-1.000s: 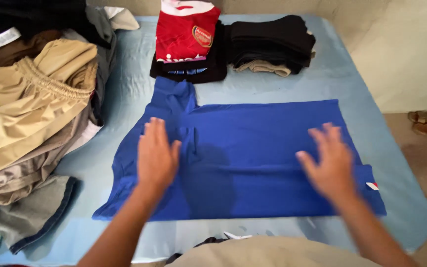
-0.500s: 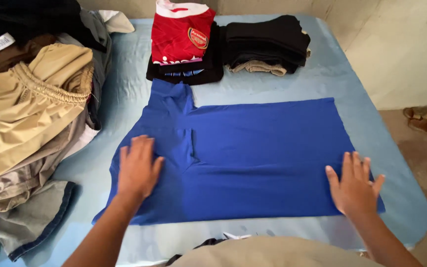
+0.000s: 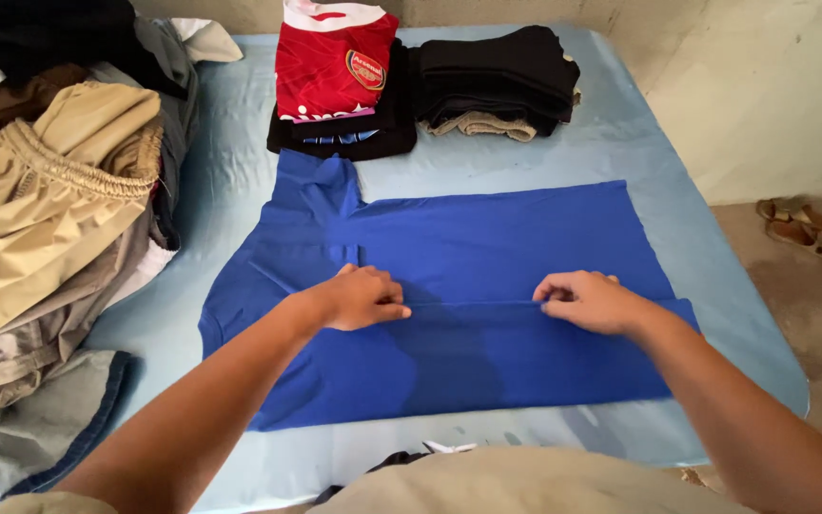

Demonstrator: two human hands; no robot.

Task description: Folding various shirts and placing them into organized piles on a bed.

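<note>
Head view shows a blue shirt [image 3: 487, 238] spread flat on a bed covered by a light blue sheet [image 3: 706, 257]. Both hands rest on the shirt's middle, along 1 horizontal crease. The left hand [image 3: 359, 298] has its fingers [image 3: 384, 311] curled shut, pinching the cloth at the crease; the right hand [image 3: 587, 301] does the same, its fingers [image 3: 556, 295] closed on a small fold of the fabric. The shirt lies under and between the 2 hands, its sleeve pointing toward the far edge. Beyond it sit a folded red jersey [image 3: 330, 62] atop dark clothes and a black folded stack [image 3: 492, 76]. A heap of tan and grey garments [image 3: 49, 209] lies to the left.
</note>
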